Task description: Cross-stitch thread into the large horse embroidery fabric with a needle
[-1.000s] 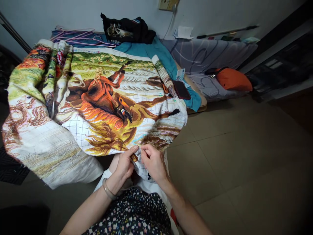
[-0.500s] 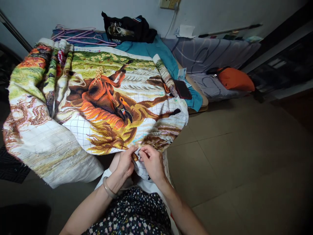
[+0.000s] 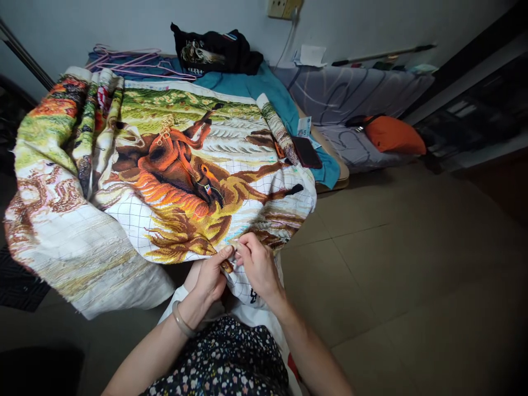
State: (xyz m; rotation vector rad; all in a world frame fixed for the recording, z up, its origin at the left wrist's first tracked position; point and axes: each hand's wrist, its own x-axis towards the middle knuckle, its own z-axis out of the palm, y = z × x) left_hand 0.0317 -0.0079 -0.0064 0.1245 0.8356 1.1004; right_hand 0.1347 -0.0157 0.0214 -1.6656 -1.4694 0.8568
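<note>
Head cam: we've got the embroidered cloth [image 3: 243,187] spread wide in front of us, its near edge at our lap, its L part bunched in folds & hanging down. Our L hand [image 3: 211,276] is clamped on that near edge, thumb on top; our R hand [image 3: 259,270] is just beside it, thumb & forefinger pinched tog., but what's btwn them is too small to tell. R hand also hides a bit of the cloth, & a dark shadow falls nr it.

On the cloth, upper mid., we see a loose thread tangle [image 3: 165,131]. Far R corner: a rolled-up end [image 3: 272,118] w/ a dark phone [image 3: 307,152] just beside it & a blue-white card [image 3: 304,126] nr that, all crowding that side. Teal fabric [image 3: 251,83] sticks out behind; pink hangers [image 3: 132,58] & a black cloth bundle [image 3: 218,52] sit along the back, by the wall. Further R, well apart from our hands: an orange bag [image 3: 394,133] on a grey patterned cover [image 3: 325,91], w/ a long dark rod [image 3: 388,55] above. Wall socket [image 3: 284,7] up top, plug in.
</note>
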